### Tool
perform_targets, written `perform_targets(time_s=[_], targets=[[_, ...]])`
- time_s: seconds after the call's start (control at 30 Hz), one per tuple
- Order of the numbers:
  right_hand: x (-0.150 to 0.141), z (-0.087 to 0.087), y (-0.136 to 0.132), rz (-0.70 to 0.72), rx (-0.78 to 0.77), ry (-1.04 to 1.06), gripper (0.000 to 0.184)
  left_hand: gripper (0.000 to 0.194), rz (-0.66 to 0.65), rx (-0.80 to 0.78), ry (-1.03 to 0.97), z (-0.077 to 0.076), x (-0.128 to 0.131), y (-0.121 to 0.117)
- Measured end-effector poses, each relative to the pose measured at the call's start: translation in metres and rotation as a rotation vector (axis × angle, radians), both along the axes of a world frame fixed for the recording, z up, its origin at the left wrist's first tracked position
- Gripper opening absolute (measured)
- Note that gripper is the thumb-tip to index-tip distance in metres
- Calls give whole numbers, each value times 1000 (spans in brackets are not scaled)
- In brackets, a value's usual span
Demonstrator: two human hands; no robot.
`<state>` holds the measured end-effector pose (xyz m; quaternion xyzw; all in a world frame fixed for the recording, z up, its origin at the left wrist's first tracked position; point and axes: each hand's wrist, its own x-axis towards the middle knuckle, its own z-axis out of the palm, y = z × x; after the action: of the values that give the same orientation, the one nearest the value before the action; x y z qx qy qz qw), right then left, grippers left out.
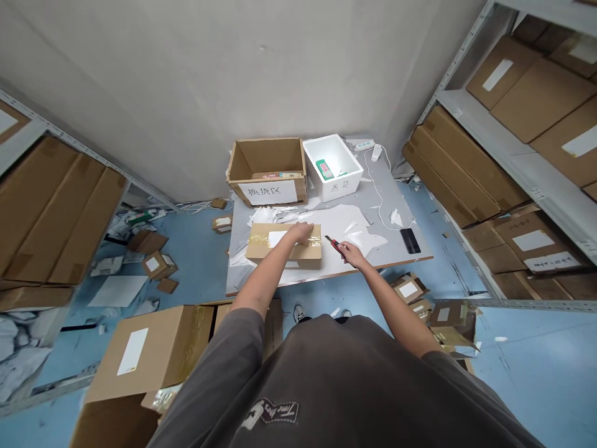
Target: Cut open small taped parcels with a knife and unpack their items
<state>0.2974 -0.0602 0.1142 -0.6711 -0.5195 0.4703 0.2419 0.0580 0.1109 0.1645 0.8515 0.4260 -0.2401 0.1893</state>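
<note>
A taped cardboard box (261,244) with a white label on top lies near the front edge of the table. My left hand (303,233) rests on the right part of its top, fingers spread against the cardboard. Just to the right of the box, my right hand (352,255) is closed around a red and black utility knife (334,244). Its blade end points up and left, toward the box's right side, with a small gap between them. Torn white paper (342,223) lies on the table behind the knife.
At the table's (396,214) back stand an open carton (268,192) with a handwritten label and a white foam box (341,186) holding a green item. A phone (410,241) and white cable lie right. Carton-laden shelves (489,109) flank the table; boxes (158,264) litter the floor.
</note>
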Motion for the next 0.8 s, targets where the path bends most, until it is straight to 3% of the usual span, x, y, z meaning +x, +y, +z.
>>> perform_targets(time_s=[0.2,0.33,0.53,0.8], targets=[[-6,3,-6,55,41,-146,34,108,82,113,14,-8,15,-15],[-4,12,2,178,128,-356,28,100,27,156,-75,-18,-2,-26],[5,21,26,378,205,-547,26,70,8,267,-306,-51,-40,-46],[12,19,42,554,381,-743,28,53,5,419,-605,-91,-45,-54]])
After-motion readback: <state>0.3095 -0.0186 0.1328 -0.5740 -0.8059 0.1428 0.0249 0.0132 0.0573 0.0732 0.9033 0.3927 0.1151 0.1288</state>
